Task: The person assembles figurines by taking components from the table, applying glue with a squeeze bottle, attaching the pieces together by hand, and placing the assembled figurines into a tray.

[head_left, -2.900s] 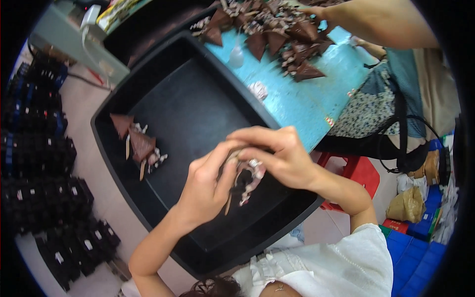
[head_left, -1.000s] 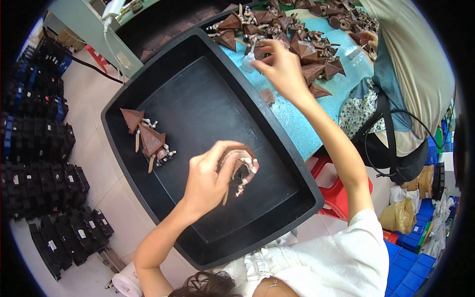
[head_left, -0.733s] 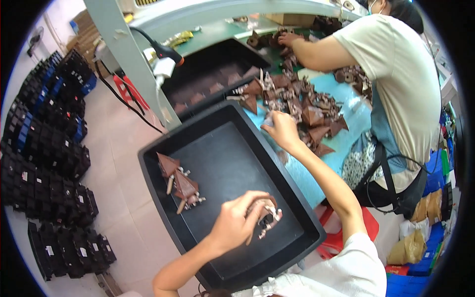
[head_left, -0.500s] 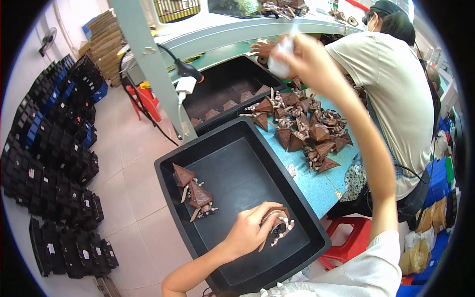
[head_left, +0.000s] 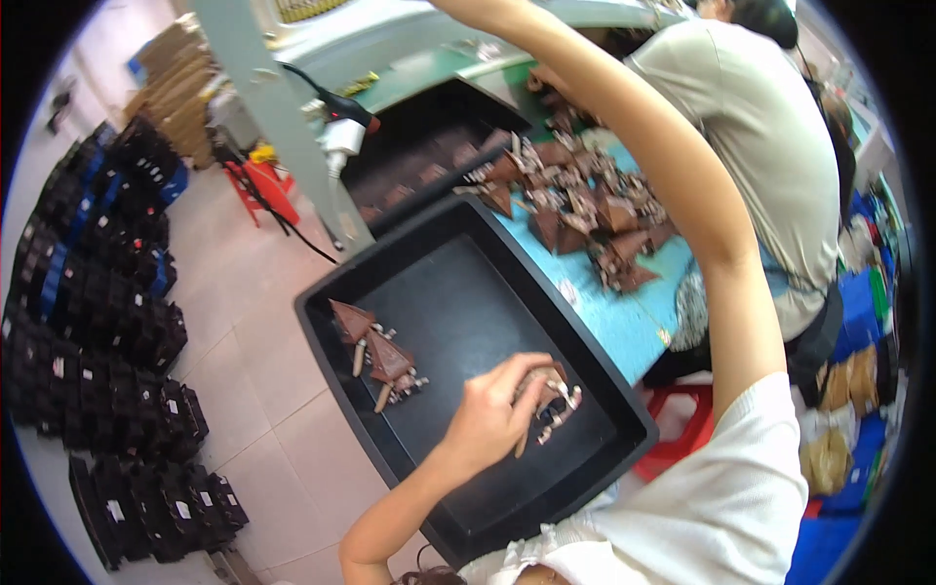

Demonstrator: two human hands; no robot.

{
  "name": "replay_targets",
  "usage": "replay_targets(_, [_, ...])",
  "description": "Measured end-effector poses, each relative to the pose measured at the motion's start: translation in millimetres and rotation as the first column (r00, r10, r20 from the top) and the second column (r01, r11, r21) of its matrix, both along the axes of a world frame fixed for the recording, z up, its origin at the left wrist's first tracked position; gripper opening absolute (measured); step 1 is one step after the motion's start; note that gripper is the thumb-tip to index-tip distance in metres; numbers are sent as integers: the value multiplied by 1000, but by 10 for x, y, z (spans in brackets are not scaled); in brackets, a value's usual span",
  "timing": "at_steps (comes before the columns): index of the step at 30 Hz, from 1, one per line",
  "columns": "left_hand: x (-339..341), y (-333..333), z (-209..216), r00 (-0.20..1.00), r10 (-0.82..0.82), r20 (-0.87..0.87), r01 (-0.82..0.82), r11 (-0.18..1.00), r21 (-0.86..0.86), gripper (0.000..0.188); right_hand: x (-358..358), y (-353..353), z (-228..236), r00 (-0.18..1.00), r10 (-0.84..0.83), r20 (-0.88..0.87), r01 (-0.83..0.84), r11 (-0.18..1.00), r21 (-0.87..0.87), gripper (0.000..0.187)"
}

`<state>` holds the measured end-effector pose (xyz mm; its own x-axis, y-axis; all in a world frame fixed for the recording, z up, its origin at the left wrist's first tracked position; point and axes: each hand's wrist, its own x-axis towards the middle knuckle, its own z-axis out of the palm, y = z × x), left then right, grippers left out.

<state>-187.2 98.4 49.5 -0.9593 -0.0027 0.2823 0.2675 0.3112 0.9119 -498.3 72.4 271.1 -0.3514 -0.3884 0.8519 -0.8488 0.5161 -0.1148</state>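
My left hand (head_left: 490, 414) is closed round a small figurine (head_left: 556, 400) with a brown, angular head and pale and dark body parts. It holds this over the right part of a black plastic tray (head_left: 327, 336). Two similar figurines lie along the tray's left side, one with a brown pyramid-shaped head (head_left: 390, 359) and another brown-headed one (head_left: 351, 320) just behind it. My right arm stretches far up and forward. Only the near part of my right hand (head_left: 473, 10) shows at the top edge; its fingers are cut off, so anything in them is hidden.
Many similar figurines (head_left: 595, 210) are heaped on the light blue worktop (head_left: 609, 336). Behind the tray stands a second black tray (head_left: 419, 127) with brown pieces. A grey post (head_left: 292, 117) carries a plug and cables. A co-worker (head_left: 760, 156) sits at the right.
My right hand has swung up and left to the top edge; the blurred white thing in it is out of sight. My left hand still grips the figurine. The whole view has shifted slightly.
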Motion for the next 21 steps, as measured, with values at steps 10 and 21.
replay_targets(10, [-78,81,43,996,-63,69,63,998,4,20,499,2451,-2488,591,-551,590,381,835,398,82])
replay_targets(21, [-68,-10,-34,995,41,95,-37,998,-47,18,769,1997,-2189,782,149,605,-101,988,-114,32])
